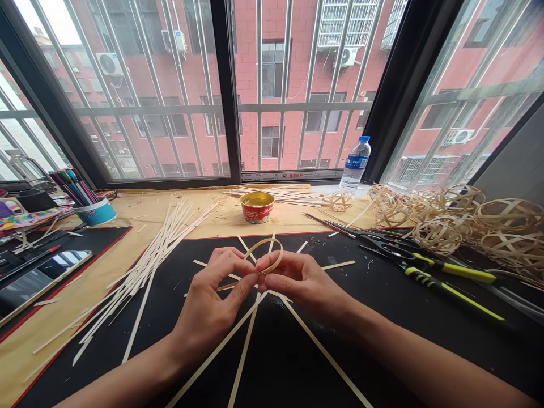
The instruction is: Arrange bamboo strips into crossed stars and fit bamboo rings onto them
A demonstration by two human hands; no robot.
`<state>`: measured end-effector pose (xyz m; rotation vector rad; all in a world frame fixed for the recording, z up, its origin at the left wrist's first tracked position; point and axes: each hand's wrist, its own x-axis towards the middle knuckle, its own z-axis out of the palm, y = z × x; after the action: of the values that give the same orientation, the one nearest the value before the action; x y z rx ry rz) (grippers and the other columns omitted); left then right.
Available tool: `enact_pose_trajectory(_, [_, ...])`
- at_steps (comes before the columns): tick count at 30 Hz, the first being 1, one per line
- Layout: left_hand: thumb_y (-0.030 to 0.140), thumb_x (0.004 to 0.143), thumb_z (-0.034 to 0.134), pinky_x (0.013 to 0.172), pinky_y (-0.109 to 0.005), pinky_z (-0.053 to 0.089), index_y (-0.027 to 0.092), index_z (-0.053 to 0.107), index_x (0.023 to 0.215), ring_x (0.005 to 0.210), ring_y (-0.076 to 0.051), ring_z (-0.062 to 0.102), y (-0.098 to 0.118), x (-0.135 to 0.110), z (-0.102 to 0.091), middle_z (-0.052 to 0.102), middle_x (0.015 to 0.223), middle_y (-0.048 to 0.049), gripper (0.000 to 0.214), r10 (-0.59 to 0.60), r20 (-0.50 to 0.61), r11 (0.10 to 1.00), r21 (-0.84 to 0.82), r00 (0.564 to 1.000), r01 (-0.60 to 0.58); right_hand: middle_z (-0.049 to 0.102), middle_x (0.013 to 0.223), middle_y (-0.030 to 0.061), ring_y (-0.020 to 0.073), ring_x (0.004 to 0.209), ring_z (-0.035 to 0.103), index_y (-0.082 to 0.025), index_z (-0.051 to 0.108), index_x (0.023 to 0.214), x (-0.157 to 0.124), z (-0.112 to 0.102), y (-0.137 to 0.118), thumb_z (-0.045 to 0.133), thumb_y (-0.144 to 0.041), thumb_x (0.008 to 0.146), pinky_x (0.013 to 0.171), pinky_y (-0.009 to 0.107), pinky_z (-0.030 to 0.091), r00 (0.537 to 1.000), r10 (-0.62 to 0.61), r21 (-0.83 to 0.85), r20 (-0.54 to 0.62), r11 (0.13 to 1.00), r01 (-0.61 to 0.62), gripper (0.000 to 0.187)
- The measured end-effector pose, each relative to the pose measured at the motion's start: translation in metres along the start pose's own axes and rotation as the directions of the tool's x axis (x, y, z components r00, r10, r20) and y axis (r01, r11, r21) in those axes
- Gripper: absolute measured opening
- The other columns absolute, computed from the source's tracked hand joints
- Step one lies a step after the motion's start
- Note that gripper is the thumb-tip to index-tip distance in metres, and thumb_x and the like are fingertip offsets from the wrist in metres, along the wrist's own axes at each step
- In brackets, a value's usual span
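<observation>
My left hand (212,294) and my right hand (297,277) meet over the black mat (382,340), both pinching a thin bamboo strip bent into a small loop (267,249). The fingertips of both hands press together where the loop's ends cross. Several long bamboo strips (250,334) lie crossed on the mat beneath my hands, fanning toward me.
A pile of loose strips (153,255) lies left. A red bowl (257,207) of glue and a water bottle (355,164) stand near the window. Woven bamboo balls (459,221) heap at right, beside yellow-handled scissors (425,269). A pen cup (91,209) and phone (38,280) sit left.
</observation>
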<state>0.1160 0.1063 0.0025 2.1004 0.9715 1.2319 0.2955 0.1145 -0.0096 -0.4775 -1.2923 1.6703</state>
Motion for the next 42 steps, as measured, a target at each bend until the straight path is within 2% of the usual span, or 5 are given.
enact_pose_trajectory(13, [0.023, 0.091, 0.055, 0.084, -0.028, 0.041, 0.024, 0.059, 0.086, 0.093, -0.016, 0.052, 0.0066, -0.0016, 0.0007, 0.055, 0.090, 0.0003, 0.007, -0.012, 0.071, 0.999, -0.052, 0.997, 0.016, 0.063, 0.089, -0.0008, 0.0086, 0.079, 0.055, -0.020, 0.070, 0.092, -0.0024, -0.0021, -0.0024, 0.074, -0.022, 0.077, 0.078, 0.024, 0.042, 0.993, 0.018, 0.094, 0.121, 0.995, -0.030, 0.015])
enact_pose_trajectory(18, [0.019, 0.091, 0.054, 0.083, -0.032, 0.043, 0.022, 0.059, 0.086, 0.096, -0.019, 0.051, 0.0062, -0.0007, 0.0001, 0.057, 0.088, -0.0027, 0.008, 0.127, 0.034, 0.990, 0.065, 0.991, -0.129, 0.063, 0.081, -0.0008, 0.0090, 0.075, 0.055, -0.019, 0.070, 0.090, -0.0022, -0.0030, -0.0030, 0.075, -0.025, 0.076, 0.075, 0.023, 0.042, 0.994, 0.056, 0.074, 0.092, 0.995, -0.063, 0.016])
enact_pose_trajectory(26, [0.004, 0.085, 0.055, 0.083, -0.038, 0.044, 0.020, 0.057, 0.086, 0.094, -0.021, 0.049, 0.0075, 0.0001, 0.0002, 0.055, 0.075, -0.0017, 0.016, 0.445, -0.037, 0.849, 0.335, 0.895, -0.409, 0.065, 0.084, -0.0008, 0.0092, 0.077, 0.058, -0.018, 0.068, 0.085, -0.0026, 0.0040, -0.0006, 0.079, -0.021, 0.070, 0.074, 0.022, 0.046, 1.000, -0.001, 0.010, -0.019, 1.000, 0.002, 0.019])
enact_pose_trajectory(33, [-0.001, 0.083, 0.055, 0.094, -0.052, 0.038, 0.018, 0.056, 0.088, 0.095, -0.022, 0.049, 0.0028, 0.0013, -0.0015, 0.055, 0.075, -0.0022, 0.020, 0.526, -0.004, 0.761, 0.449, 0.850, -0.468, 0.063, 0.081, -0.0009, 0.0104, 0.075, 0.059, -0.017, 0.065, 0.086, -0.0022, 0.0039, -0.0017, 0.078, -0.025, 0.070, 0.073, 0.024, 0.048, 0.997, -0.070, -0.117, -0.027, 0.991, 0.067, 0.022])
enact_pose_trajectory(42, [-0.004, 0.079, 0.055, 0.100, -0.055, 0.036, 0.021, 0.060, 0.094, 0.095, -0.022, 0.052, 0.0032, -0.0010, -0.0071, 0.061, 0.074, -0.0009, 0.029, 0.602, 0.019, 0.679, 0.514, 0.798, -0.524, 0.063, 0.086, 0.0018, 0.0133, 0.082, 0.058, -0.018, 0.066, 0.090, -0.0047, 0.0058, -0.0051, 0.072, -0.025, 0.077, 0.080, 0.030, 0.048, 0.986, -0.164, -0.303, 0.011, 0.939, 0.159, 0.016])
